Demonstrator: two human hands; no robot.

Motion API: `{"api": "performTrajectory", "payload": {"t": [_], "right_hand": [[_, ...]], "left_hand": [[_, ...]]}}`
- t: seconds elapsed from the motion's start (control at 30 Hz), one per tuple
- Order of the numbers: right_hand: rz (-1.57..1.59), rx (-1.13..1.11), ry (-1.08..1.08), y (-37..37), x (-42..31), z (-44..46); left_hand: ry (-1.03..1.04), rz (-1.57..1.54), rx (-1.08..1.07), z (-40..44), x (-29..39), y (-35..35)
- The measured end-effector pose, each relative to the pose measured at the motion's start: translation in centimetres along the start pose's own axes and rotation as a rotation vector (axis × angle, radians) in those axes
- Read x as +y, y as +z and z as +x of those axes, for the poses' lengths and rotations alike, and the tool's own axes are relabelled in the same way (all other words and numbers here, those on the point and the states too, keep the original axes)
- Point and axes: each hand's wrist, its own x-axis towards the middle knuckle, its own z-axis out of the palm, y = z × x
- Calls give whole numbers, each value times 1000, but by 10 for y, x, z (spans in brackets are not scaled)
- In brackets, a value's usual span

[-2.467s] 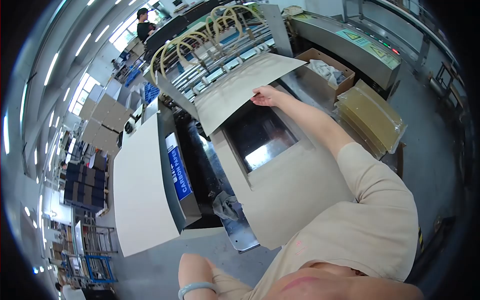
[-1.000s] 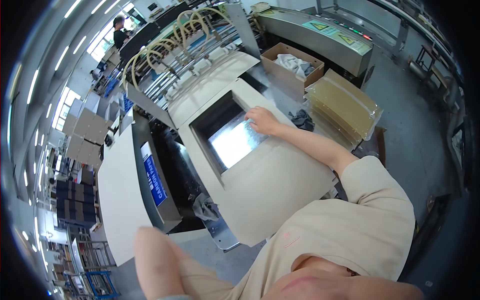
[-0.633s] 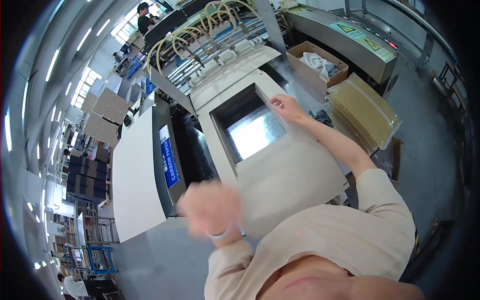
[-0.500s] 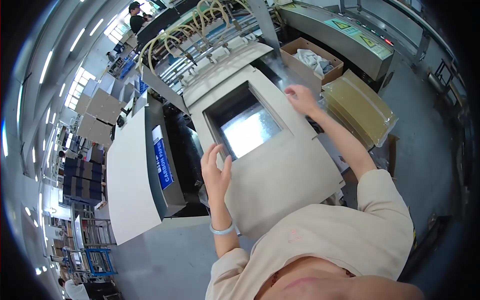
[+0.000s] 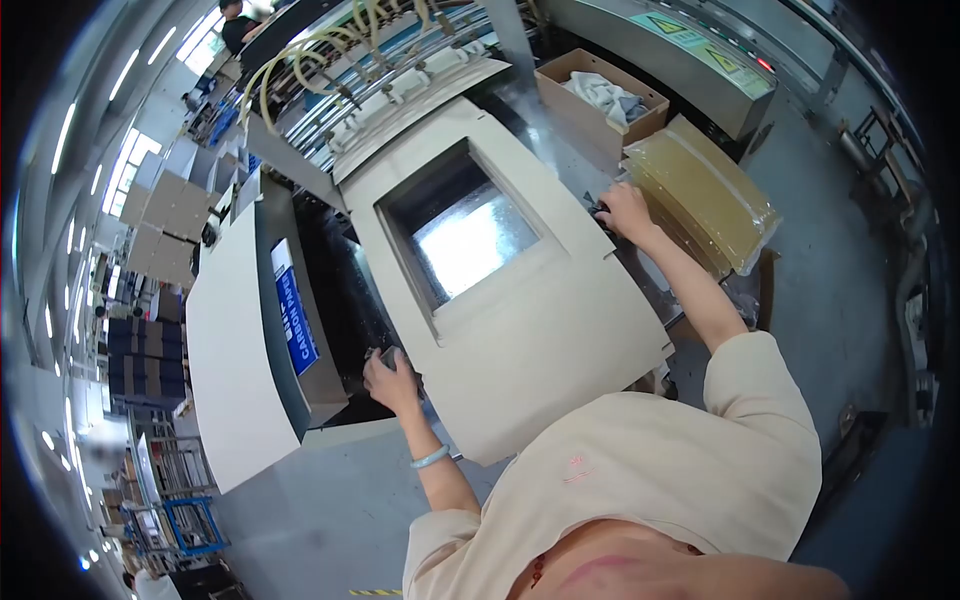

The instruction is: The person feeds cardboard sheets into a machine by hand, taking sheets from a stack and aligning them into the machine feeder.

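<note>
A cream-coloured board (image 5: 540, 330) with a rectangular cut-out lies in front of me, and a shiny surface (image 5: 465, 250) shows through the opening. At the board's left edge, my left hand (image 5: 392, 384) is closed on a small dark grey piece (image 5: 388, 357); its kind cannot be made out. My right hand (image 5: 627, 212) is closed beside the right edge, over the dark machine bed. A small dark thing (image 5: 598, 207) shows at its fingertips, mostly hidden by the fingers.
Left stands a box marked carbon paper (image 5: 295, 315) beside a large white sheet (image 5: 235, 370). Yellow hoses (image 5: 310, 65) hang over the machine's far end. Right are a carton with cloths (image 5: 605, 105) and a plastic-wrapped brown stack (image 5: 705, 190). Another person (image 5: 237, 28) is far back.
Both hands came down from above the board to its sides. The left moved left and closed on a dark grey piece; the right closed by a dark thing. The view shifted slightly.
</note>
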Motion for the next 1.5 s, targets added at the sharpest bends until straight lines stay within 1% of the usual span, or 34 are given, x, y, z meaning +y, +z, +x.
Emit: {"api": "performTrajectory", "payload": {"t": [0.03, 0.07, 0.13, 0.17, 0.23, 0.3, 0.33, 0.47, 0.5, 0.63, 0.83, 0.97, 1.0, 1.13, 1.2, 1.23, 1.3, 1.37, 1.4, 1.47, 1.5], "right_hand": [[-6, -8, 7, 0, -2, 0], [-3, -12, 40, -3, -5, 1], [-2, -130, 55, -9, -6, 2], [27, -121, 59, -9, -5, 1], [53, -108, 72, -9, -5, -3], [117, 119, 174, -5, -9, -12], [118, 115, 182, -3, -10, -15], [141, -51, 266, 2, -13, -21], [141, -52, 271, 4, -13, -20], [4, -44, 239, 20, -20, -14], [81, -47, 223, 12, -16, -15], [204, 358, 54, 4, -11, -24], [203, 357, 53, -3, -11, -25], [563, 126, 159, -51, -16, -27], [619, 103, 164, -62, -23, -28], [675, 83, 176, -66, -26, -28], [790, 36, 200, -71, -35, -30], [702, -120, 194, -72, -43, -30], [706, -126, 154, -68, -48, -30], [560, -154, 163, -56, -59, -36], [560, -154, 131, -57, -65, -36]], "left_hand": [[-32, 158, -32, -6, -1, -4], [-3, 162, -47, -9, -6, -4], [-68, 377, -240, -13, -18, 3], [-36, 388, -255, -14, -27, 4], [-19, 273, -237, -9, -45, 8], [-24, 154, -218, -7, -52, 13], [-18, 158, -224, -7, -49, 15], [126, 130, 244, -10, -43, 19], [130, 131, 241, -9, -43, 22], [154, 27, -98, -6, -62, 26], [80, 1, -210, 3, -46, 12], [88, -95, -127, 8, -40, -4], [86, -96, -128, 8, -33, -11], [-301, -713, -136, 2, 24, -44], [-289, -750, -232, -2, 43, -52], [-299, -752, -224, -5, 45, -46], [-194, -541, -280, -11, 45, -33], [-111, -303, -404, -22, 81, -48], [-135, -307, -373, -25, 87, -45], [-84, -269, -345, -30, 91, -43], [-104, -275, -321, -30, 90, -42]]}}
